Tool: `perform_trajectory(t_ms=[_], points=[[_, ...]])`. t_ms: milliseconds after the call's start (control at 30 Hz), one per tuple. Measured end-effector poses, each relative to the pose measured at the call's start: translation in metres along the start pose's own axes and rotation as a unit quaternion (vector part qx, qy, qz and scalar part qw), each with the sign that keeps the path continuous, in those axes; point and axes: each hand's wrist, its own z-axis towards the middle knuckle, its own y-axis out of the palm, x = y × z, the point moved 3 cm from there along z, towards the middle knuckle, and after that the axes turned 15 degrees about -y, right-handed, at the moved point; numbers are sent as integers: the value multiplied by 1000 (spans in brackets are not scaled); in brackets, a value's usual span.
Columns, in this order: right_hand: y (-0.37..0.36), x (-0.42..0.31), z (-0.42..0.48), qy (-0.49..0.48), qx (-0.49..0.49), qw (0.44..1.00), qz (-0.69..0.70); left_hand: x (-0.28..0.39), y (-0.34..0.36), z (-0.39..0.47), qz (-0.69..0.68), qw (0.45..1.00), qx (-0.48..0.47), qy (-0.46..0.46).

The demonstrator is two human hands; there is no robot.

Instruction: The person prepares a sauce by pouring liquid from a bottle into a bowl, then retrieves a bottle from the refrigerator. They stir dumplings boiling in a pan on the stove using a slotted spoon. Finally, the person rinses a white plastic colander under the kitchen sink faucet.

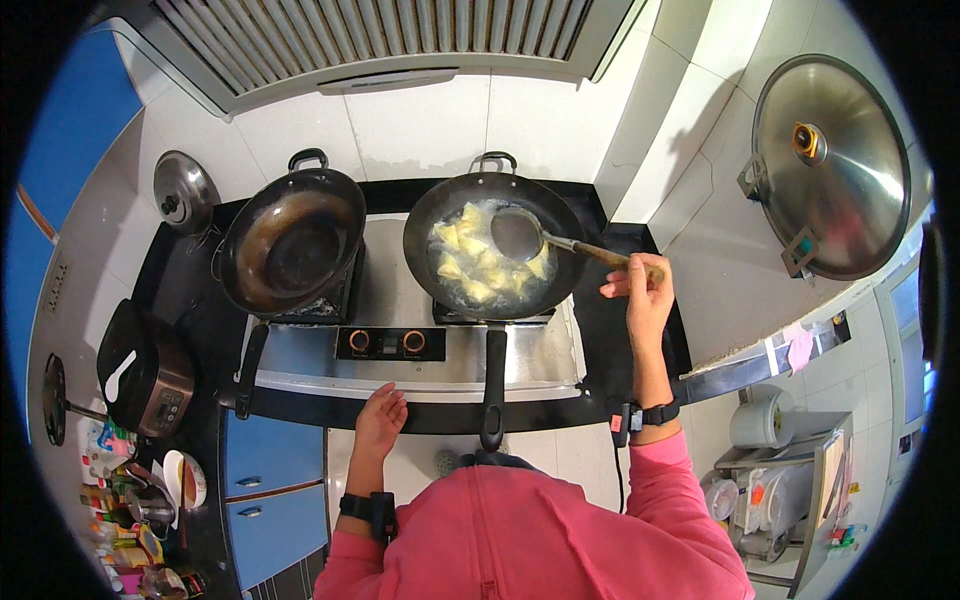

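Observation:
My right hand [646,292] grips the wooden handle of a metal ladle [517,234]. The ladle's bowl is over the right-hand wok [420,247], among several pale yellow dumplings [487,276] in bubbling, cloudy liquid. That wok sits on the right burner, its long black handle pointing towards me. My left hand [382,420] holds nothing; its fingers are slightly spread near the counter's front edge, left of the wok's handle. On the left burner a second dark wok [311,247] stands tilted, with no food in it.
Two control knobs [413,342] sit on the stove's front panel. A rice cooker [146,375] and several bottles and bowls line the left counter. A small lid [184,192] leans at the back left. On the right wall hangs a large lid [832,180]; a range hood [375,37] is above.

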Motion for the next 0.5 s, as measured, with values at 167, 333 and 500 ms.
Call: perform_trajectory(t_ms=[167, 333, 500], points=[[-9, -10, 7, -34, 24, 999, -20, 1, 5, -2, 10, 1000, 7, 4], [-14, -11, 10, -40, 16, 998, -43, 1, 9, -2, 15, 1000, 1, 5], [-15, -7, 7, -50, 15, 997, -48, 1, 9, -1, 15, 1000, -1, 6]])
